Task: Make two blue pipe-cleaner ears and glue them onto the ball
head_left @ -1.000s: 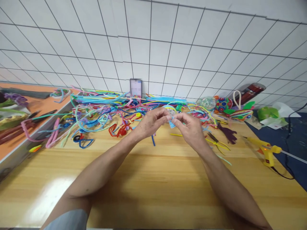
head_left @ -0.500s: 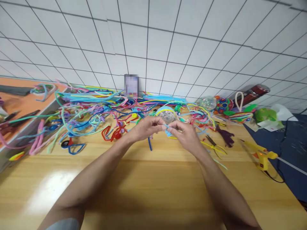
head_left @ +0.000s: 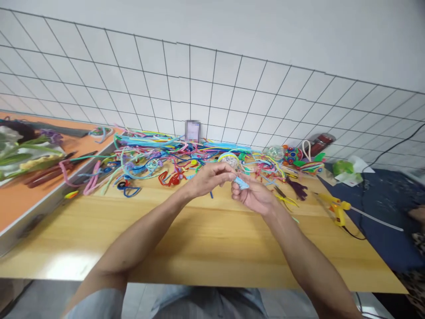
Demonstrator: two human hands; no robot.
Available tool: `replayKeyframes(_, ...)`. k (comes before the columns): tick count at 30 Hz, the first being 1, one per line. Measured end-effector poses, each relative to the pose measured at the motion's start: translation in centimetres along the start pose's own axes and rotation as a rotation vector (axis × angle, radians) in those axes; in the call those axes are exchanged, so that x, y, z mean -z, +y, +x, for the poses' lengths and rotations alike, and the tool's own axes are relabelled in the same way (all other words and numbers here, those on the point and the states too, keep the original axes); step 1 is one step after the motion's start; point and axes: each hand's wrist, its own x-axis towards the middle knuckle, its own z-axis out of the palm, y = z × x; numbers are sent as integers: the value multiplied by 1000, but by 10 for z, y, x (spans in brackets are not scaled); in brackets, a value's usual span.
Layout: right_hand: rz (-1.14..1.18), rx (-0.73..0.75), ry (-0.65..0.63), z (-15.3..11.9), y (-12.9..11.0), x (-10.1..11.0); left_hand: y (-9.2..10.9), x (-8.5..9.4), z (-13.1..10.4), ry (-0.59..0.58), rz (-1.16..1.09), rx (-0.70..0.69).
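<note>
A small light blue piece (head_left: 241, 183) sits between my two hands above the far part of the wooden table. My right hand (head_left: 254, 193) is turned partly palm up, its fingers curled round the piece. From the left, my left hand (head_left: 212, 178) pinches at the upper edge of the same piece, thumb and forefinger together. Just behind the hands stands a clear ball with a yellow and blue band (head_left: 229, 160), partly hidden by my left hand. Red bent stems (head_left: 170, 178) lie to the left of the hands.
Colourful fuzzy stems (head_left: 146, 141) are heaped along the wall. On the right lie yellow-handled pliers (head_left: 286, 199), a dark purple glove-like piece (head_left: 297, 189) and a yellow glue gun (head_left: 338, 209) with its cord. An orange-topped surface (head_left: 20, 195) with tools and flowers is at the left.
My right hand has turned more palm up, and more of the light blue piece shows. The view has shifted, so the table's front edge and my lap now show.
</note>
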Motion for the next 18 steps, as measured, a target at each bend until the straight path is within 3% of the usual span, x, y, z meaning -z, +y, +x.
replayKeyframes(4, -94, 61, 151, -13, 19, -2, -6, 2, -16, 90, 10, 176)
replayKeyframes(8, -280, 129, 221, -25, 32, 1, -10, -3, -28, 51, -16, 296)
replayKeyframes(11, -354, 133, 262, -30, 40, 1, -14, -12, -33, 18, -84, 293)
replayKeyframes(18, -384, 160, 349, -32, 58, 8, -33, -34, -42, 105, 19, 255)
